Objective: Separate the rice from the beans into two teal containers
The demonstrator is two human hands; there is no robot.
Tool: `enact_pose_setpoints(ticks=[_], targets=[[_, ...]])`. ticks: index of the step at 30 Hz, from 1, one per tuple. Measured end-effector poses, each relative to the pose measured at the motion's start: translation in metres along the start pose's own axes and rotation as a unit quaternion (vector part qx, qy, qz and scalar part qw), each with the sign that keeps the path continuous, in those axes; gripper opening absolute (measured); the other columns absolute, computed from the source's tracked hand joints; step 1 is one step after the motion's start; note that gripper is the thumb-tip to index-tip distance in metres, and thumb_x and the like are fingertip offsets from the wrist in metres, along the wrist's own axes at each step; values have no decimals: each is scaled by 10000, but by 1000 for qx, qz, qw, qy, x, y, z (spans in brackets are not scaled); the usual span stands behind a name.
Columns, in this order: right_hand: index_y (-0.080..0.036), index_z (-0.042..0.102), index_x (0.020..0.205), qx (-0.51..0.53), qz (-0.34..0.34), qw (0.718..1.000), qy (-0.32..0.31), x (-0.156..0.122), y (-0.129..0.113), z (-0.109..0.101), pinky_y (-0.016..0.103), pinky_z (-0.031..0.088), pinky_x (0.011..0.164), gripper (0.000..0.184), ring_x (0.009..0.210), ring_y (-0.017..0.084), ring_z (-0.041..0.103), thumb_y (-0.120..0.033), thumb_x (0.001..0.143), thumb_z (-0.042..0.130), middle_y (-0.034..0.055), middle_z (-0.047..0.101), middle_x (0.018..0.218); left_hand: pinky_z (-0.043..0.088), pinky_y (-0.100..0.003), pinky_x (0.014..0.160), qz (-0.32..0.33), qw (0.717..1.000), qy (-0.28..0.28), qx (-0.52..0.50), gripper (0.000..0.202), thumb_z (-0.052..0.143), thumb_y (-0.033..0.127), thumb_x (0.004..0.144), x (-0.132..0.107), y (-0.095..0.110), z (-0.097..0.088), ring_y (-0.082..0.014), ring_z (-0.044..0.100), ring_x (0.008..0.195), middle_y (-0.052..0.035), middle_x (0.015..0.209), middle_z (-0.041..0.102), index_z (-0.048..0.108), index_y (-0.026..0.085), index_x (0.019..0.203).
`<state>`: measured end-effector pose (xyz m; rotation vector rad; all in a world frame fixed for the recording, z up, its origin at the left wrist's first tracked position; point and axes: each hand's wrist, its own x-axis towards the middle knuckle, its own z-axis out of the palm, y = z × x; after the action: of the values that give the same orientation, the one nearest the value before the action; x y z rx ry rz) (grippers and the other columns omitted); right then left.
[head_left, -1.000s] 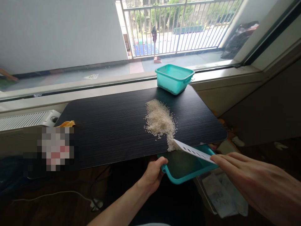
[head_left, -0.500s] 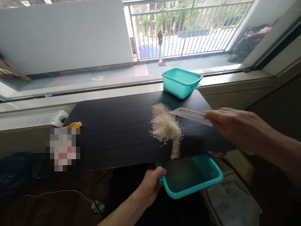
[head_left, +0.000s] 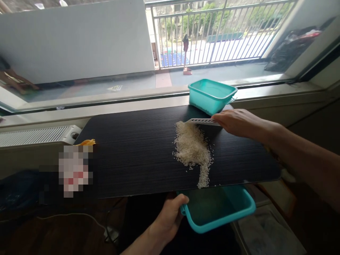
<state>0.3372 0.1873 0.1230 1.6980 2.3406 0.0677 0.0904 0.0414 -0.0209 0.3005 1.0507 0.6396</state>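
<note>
A heap of white rice (head_left: 192, 148) lies on the black ribbed tabletop (head_left: 138, 152), with a thin trail reaching the near edge. My right hand (head_left: 236, 122) is closed on a flat white slotted scraper (head_left: 200, 121), whose edge rests at the far end of the heap. Below the table's near edge my left hand (head_left: 168, 217) grips the rim of a teal plastic tub (head_left: 220, 210), held under the rice trail.
A second teal tub (head_left: 211, 95) stands at the table's far right corner by the window sill. A white radiator (head_left: 37, 134) is at the left, with a yellow object (head_left: 86, 142) near the table's left end. Papers lie on the floor at the lower right.
My right hand has carried the scraper from the table's near edge up and away to the far end of the rice heap. The left hand keeps the tub under the edge.
</note>
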Motion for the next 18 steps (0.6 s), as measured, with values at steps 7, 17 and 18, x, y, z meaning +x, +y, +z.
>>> enact_pose_setpoints(ticks=[7,17,18], targets=[[-200,462,724,35,28,998,-38,-60,-16,2,272,293,534,128,614,155,520,-181,798,359,52,560,695,416,-252,586,10,1000,5,2,149,608,145,599,8,-6,6,-105,500,595,1,665,558,578,133,745],[-229,495,726,96,48,991,-77,-119,-37,8,280,386,567,49,663,178,564,-238,683,474,20,584,706,424,-243,582,20,1000,-2,-11,190,623,125,565,13,-13,25,-97,506,568,14,642,572,590,141,752],[-230,500,729,102,38,992,-66,-123,-39,10,283,392,569,56,659,177,564,-250,681,478,18,585,704,427,-244,585,22,1000,-1,-10,194,618,122,565,13,-14,27,-101,512,581,9,655,578,593,138,757]])
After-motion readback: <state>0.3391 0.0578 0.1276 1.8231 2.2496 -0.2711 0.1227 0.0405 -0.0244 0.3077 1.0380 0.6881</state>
